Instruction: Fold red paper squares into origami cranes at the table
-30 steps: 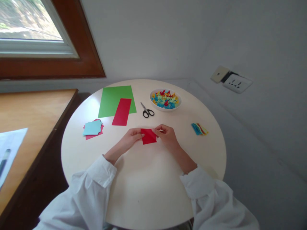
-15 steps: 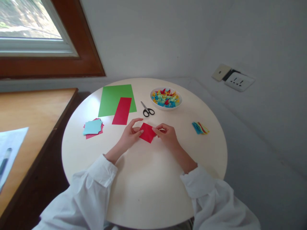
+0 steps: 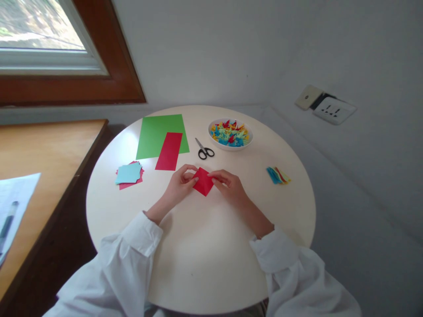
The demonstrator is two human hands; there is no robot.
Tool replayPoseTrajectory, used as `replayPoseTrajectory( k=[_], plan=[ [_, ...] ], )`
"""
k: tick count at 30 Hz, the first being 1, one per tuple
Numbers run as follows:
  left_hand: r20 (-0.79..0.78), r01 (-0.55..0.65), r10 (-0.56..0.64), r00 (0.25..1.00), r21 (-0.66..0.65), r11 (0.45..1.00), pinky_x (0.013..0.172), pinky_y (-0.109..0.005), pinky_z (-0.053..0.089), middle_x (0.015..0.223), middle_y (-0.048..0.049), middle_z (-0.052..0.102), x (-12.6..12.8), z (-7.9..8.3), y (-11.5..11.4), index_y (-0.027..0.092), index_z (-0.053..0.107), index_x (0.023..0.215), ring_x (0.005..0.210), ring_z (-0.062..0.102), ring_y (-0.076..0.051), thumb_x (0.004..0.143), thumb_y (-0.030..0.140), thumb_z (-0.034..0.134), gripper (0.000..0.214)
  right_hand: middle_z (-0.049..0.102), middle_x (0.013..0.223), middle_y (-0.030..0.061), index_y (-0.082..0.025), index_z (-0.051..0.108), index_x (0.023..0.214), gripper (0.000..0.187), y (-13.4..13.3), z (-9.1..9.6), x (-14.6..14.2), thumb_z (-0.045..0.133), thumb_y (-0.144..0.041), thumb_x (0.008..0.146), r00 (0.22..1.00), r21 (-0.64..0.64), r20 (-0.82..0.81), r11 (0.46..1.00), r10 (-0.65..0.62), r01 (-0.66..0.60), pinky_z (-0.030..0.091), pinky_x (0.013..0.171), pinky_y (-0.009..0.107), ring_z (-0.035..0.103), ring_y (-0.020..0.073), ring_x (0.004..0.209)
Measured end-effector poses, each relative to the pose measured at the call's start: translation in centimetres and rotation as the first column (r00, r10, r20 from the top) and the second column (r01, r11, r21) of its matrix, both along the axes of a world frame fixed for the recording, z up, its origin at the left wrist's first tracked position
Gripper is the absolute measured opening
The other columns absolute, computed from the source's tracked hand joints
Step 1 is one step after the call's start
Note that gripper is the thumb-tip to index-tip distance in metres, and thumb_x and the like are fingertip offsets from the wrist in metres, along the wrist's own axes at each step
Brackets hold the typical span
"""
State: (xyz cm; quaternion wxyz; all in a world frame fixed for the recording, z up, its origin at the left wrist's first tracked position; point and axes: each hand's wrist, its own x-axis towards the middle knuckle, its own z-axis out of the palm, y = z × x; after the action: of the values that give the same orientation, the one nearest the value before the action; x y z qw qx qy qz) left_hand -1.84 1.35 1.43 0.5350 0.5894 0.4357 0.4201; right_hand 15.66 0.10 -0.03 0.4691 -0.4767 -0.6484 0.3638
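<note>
Fingers (image 3: 218,173) of our right hand (image 3: 231,186) pinch narrowly against the thumb at the right corner of a small red square (image 3: 202,186). Our left hand (image 3: 180,182) grips the left corner, thumb on top and index finger arched; we cannot tell how its other fingers sit underneath. Between our hands, over the middle of the round table (image 3: 205,246), the square is turned like a diamond, one corner towards us.

We judge this piece to be at an early stage: its outline is simple, and a change of shade across it may be a crease. Much looks done elsewhere: the white bowl (image 3: 231,148) is full of small, pointed, colourful shapes, and a fan of narrow pieces (image 3: 278,175) lies at the right. What seems left is flat: a stack of blue and red pieces (image 3: 128,173), the red strip (image 3: 169,152) overlapping the green sheet (image 3: 152,136). Scissors (image 3: 204,148) rest nearby, untouched.
</note>
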Motion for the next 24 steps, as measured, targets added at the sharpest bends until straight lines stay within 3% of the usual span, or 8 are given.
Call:
replayPoseTrajectory(
  k=[4,7,13,19,24],
  plan=[
    [-0.035,0.002,-0.002,0.999,0.017,1.0,0.048,-0.02,0.038,0.063,0.0008,0.062,-0.1,0.1,0.0,0.016,0.054,0.089,0.055,0.056,-0.011,0.071,0.023,0.056,0.02,0.066,0.089,0.0041,-0.02,0.067,0.087,0.037,-0.2,0.0,0.7,0.041,-0.003,0.068,0.989,0.095,0.13,0.992,0.073,-0.086,0.048,0.074,0.028,0.06,0.015,0.084],
    [-0.045,0.006,-0.005,0.999,0.01,1.0,0.05,-0.021,0.039,0.066,-0.0006,0.063,-0.1,0.0,0.1,0.015,0.057,0.086,0.058,0.056,-0.012,0.071,0.023,0.056,0.017,0.065,0.094,0.0049,-0.021,0.066,0.095,0.04,-0.1,-0.4,1.1,0.044,-0.001,0.068,0.971,0.179,0.218,0.974,0.099,-0.139,0.048,0.08,0.031,0.059,0.0158,0.088],
    [-0.035,0.029,-0.028,0.999,0.008,1.0,0.054,-0.023,0.043,0.072,-0.0027,0.065,-0.1,-0.7,0.2,0.015,0.06,0.084,0.062,0.058,-0.013,0.071,0.023,0.055,0.016,0.06,0.107,0.0065,-0.028,0.07,0.084,0.021,-0.3,-0.9,0.9,0.058,-0.012,0.075,0.901,0.419,0.422,0.903,-0.097,-0.099,0.044,0.088,0.041,0.049,0.0226,0.105],
    [-0.349,0.122,-0.041,0.936,0.212,0.97,0.064,-0.028,0.047,0.079,-0.0046,0.066,-0.2,-1.5,-0.2,0.016,0.063,0.079,0.069,0.059,-0.016,0.074,0.014,0.049,0.015,0.064,0.101,0.0059,-0.024,0.07,0.083,0.018,-0.4,-1.1,1.6,0.055,-0.014,0.081,0.812,0.469,0.572,0.859,-0.119,-0.204,0.039,0.089,0.038,0.051,0.0207,0.1],
    [-0.595,0.288,0.024,0.804,0.424,0.859,0.085,-0.038,0.046,0.107,-0.0109,0.059,-0.1,-2.0,-1.0,0.018,0.068,0.082,0.096,0.055,-0.022,0.075,0.009,0.05,0.021,0.069,0.093,0.0036,-0.022,0.067,0.086,0.018,-0.6,-1.3,2.3,0.054,-0.011,0.082,0.757,0.368,0.654,0.878,-0.01,-0.306,0.035,0.089,0.037,0.056,0.0185,0.094]
  ],
)
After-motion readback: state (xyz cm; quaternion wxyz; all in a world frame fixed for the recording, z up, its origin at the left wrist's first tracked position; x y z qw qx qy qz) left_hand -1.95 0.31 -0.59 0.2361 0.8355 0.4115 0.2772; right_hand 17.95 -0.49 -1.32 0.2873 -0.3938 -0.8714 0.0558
